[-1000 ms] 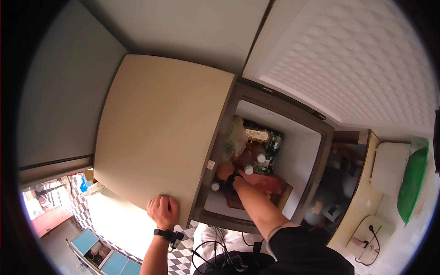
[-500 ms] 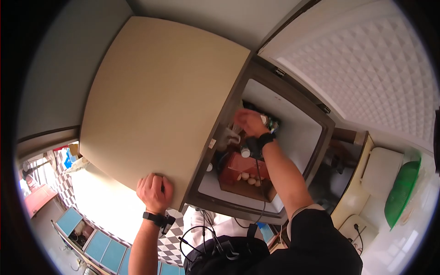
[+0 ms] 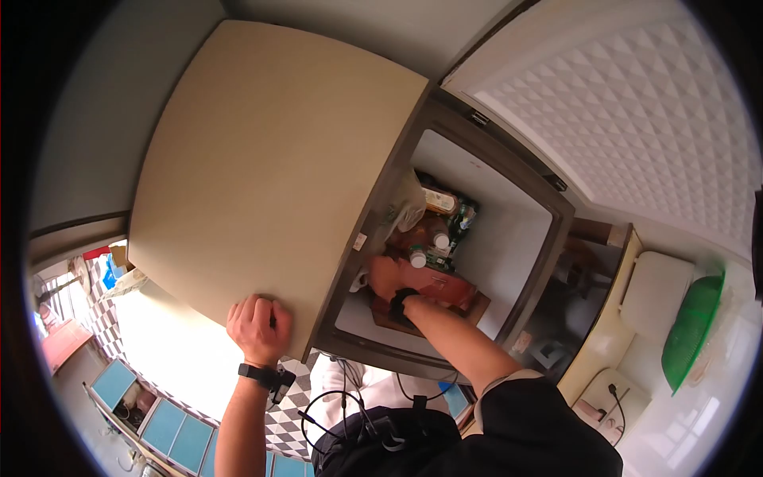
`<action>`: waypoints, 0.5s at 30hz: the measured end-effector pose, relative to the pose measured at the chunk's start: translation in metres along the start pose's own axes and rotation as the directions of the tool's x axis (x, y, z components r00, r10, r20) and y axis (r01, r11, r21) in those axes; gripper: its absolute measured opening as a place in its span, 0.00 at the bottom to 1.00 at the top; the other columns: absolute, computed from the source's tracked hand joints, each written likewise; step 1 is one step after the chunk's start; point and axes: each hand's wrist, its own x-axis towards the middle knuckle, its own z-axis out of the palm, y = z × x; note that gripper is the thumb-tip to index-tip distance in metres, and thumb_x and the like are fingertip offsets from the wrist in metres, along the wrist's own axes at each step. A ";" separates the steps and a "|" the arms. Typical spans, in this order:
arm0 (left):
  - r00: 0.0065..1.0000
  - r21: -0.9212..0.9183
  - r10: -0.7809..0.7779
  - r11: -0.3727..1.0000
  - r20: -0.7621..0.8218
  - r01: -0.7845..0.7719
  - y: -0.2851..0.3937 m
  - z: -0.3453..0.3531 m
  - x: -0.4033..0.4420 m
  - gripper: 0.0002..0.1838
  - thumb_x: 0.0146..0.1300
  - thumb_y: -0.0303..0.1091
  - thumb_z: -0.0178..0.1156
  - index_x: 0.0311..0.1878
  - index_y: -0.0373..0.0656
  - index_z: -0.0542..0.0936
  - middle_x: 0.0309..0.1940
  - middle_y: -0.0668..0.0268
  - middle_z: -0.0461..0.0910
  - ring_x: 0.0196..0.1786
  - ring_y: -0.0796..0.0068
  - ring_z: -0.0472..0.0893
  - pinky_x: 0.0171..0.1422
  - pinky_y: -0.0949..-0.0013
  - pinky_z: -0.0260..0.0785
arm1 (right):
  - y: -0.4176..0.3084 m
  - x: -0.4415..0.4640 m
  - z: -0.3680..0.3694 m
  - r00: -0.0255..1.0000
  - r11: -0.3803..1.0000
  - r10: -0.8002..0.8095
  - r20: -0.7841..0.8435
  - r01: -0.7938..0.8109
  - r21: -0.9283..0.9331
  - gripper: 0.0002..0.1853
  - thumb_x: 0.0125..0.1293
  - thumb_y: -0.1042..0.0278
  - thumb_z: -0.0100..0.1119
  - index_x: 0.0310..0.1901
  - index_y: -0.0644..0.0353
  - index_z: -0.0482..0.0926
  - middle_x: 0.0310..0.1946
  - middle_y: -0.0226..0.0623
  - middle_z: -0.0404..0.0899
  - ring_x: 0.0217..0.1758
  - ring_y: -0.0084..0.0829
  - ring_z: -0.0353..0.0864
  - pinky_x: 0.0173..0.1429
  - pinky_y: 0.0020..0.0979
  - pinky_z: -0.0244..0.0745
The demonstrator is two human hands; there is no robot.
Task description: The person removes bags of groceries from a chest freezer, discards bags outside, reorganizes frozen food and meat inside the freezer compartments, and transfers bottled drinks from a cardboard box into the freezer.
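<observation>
My left hand (image 3: pixel 260 327) rests closed on the beige lid (image 3: pixel 270 175) near its front edge. Its fingers are curled in, and I see nothing held in them. My right hand (image 3: pixel 387 277) reaches down into the open side of the chest freezer (image 3: pixel 517 262). It is beside a red box (image 3: pixel 441 286), near the freezer's left wall, with its fingers smeared and partly hidden. A small white thing (image 3: pixel 358 280) lies just left of it. Above the hand are two white-capped bottles (image 3: pixel 418 258), a plastic bag (image 3: pixel 407 208) and a jar with a pale label (image 3: pixel 439 200).
A raised white inner lid (image 3: pixel 636 111) stands open at the upper right. On the right, a green basket (image 3: pixel 693 330) stands by a plugged-in cable (image 3: pixel 613 401). Black cables (image 3: pixel 346 397) hang at my front. Blue cabinet doors (image 3: pixel 171 429) and a checkered floor (image 3: pixel 286 421) lie lower left.
My right hand has moved from the freezer's far part toward the near left, beside the red box. The jar and bottles are uncovered; the eggs are now hidden. My left hand stays on the lid.
</observation>
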 end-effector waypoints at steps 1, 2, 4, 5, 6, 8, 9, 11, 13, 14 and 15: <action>1.000 -0.007 0.002 1.000 0.003 -0.002 0.000 0.000 0.000 0.12 0.57 0.26 0.61 0.24 0.44 0.68 0.22 0.64 0.70 0.26 0.59 0.73 0.33 0.58 0.65 | -0.004 -0.003 -0.002 0.998 0.996 0.059 0.001 -0.058 -0.070 0.16 0.55 0.69 0.68 0.45 0.64 0.87 0.44 0.58 0.86 0.50 0.57 0.86 0.57 0.48 0.81; 1.000 -0.008 0.001 1.000 0.010 -0.001 0.001 -0.001 -0.001 0.11 0.57 0.26 0.62 0.24 0.44 0.68 0.22 0.65 0.71 0.26 0.59 0.73 0.33 0.58 0.65 | -0.007 -0.007 -0.005 0.993 0.984 0.115 -0.001 -0.114 -0.139 0.12 0.55 0.70 0.67 0.41 0.63 0.89 0.41 0.55 0.87 0.46 0.57 0.87 0.54 0.47 0.82; 1.000 -0.003 -0.004 1.000 0.011 0.004 0.000 -0.001 0.000 0.11 0.57 0.26 0.62 0.24 0.44 0.69 0.22 0.65 0.71 0.26 0.60 0.73 0.33 0.58 0.64 | -0.006 -0.010 -0.032 0.984 0.997 0.080 -0.157 -0.080 0.006 0.12 0.54 0.71 0.67 0.40 0.62 0.89 0.37 0.53 0.87 0.42 0.54 0.88 0.50 0.46 0.83; 1.000 -0.018 0.010 1.000 -0.007 -0.011 -0.001 0.000 0.000 0.11 0.57 0.26 0.62 0.24 0.44 0.69 0.22 0.65 0.71 0.26 0.60 0.74 0.33 0.58 0.64 | -0.003 -0.007 -0.047 0.949 0.989 0.063 -0.309 -0.018 0.146 0.12 0.53 0.72 0.66 0.40 0.61 0.89 0.33 0.52 0.88 0.38 0.51 0.89 0.45 0.45 0.83; 1.000 -0.031 0.021 0.999 -0.023 -0.022 -0.002 0.000 0.000 0.10 0.56 0.26 0.62 0.25 0.44 0.70 0.23 0.65 0.72 0.26 0.60 0.74 0.33 0.59 0.64 | 0.003 -0.003 -0.058 0.951 0.989 0.056 -0.303 -0.011 0.146 0.12 0.53 0.72 0.66 0.40 0.61 0.89 0.33 0.52 0.88 0.38 0.51 0.89 0.45 0.45 0.83; 1.000 -0.021 0.017 1.000 -0.007 -0.017 -0.002 -0.003 0.001 0.10 0.56 0.26 0.63 0.25 0.44 0.71 0.23 0.65 0.72 0.26 0.60 0.74 0.33 0.59 0.64 | 0.015 0.004 -0.078 0.942 0.953 0.067 -0.329 0.037 0.299 0.09 0.55 0.69 0.67 0.37 0.61 0.90 0.37 0.50 0.88 0.40 0.53 0.87 0.49 0.46 0.83; 1.000 -0.017 0.022 1.000 0.007 -0.022 -0.001 -0.004 0.001 0.09 0.56 0.26 0.63 0.25 0.44 0.71 0.23 0.65 0.73 0.26 0.60 0.75 0.33 0.60 0.64 | 0.017 0.007 -0.084 0.947 0.954 0.061 -0.315 0.038 0.297 0.09 0.55 0.69 0.67 0.37 0.61 0.90 0.37 0.50 0.88 0.40 0.53 0.87 0.49 0.46 0.83; 1.000 -0.012 0.004 1.000 0.017 -0.003 -0.001 -0.004 0.001 0.09 0.56 0.26 0.63 0.25 0.44 0.71 0.24 0.65 0.73 0.26 0.61 0.75 0.33 0.60 0.64 | 0.008 0.007 -0.102 0.953 0.975 -0.021 -0.303 0.086 0.203 0.10 0.55 0.76 0.63 0.39 0.61 0.90 0.35 0.50 0.88 0.37 0.47 0.89 0.47 0.41 0.84; 1.000 -0.028 0.020 0.999 -0.007 -0.020 -0.002 -0.004 0.002 0.10 0.56 0.26 0.63 0.25 0.44 0.71 0.23 0.65 0.73 0.26 0.61 0.75 0.32 0.60 0.64 | 0.000 0.008 -0.111 0.959 0.919 0.071 -0.275 0.044 0.391 0.12 0.55 0.79 0.60 0.39 0.61 0.90 0.34 0.47 0.89 0.36 0.41 0.89 0.46 0.37 0.83; 1.000 -0.034 0.015 0.999 -0.001 -0.015 -0.002 -0.004 0.002 0.10 0.56 0.26 0.63 0.24 0.44 0.71 0.23 0.65 0.72 0.26 0.61 0.75 0.33 0.60 0.65 | -0.001 0.009 -0.116 0.954 0.827 0.164 -0.250 0.005 0.562 0.15 0.55 0.83 0.57 0.40 0.61 0.90 0.33 0.44 0.89 0.35 0.35 0.89 0.45 0.33 0.83; 1.000 -0.038 0.009 0.999 0.003 -0.009 -0.003 -0.003 0.001 0.10 0.56 0.26 0.63 0.24 0.44 0.71 0.23 0.65 0.72 0.26 0.61 0.75 0.33 0.60 0.65 | 0.002 0.009 -0.122 0.955 0.829 0.167 -0.244 -0.002 0.559 0.15 0.55 0.83 0.57 0.40 0.61 0.90 0.33 0.44 0.89 0.35 0.35 0.89 0.45 0.33 0.83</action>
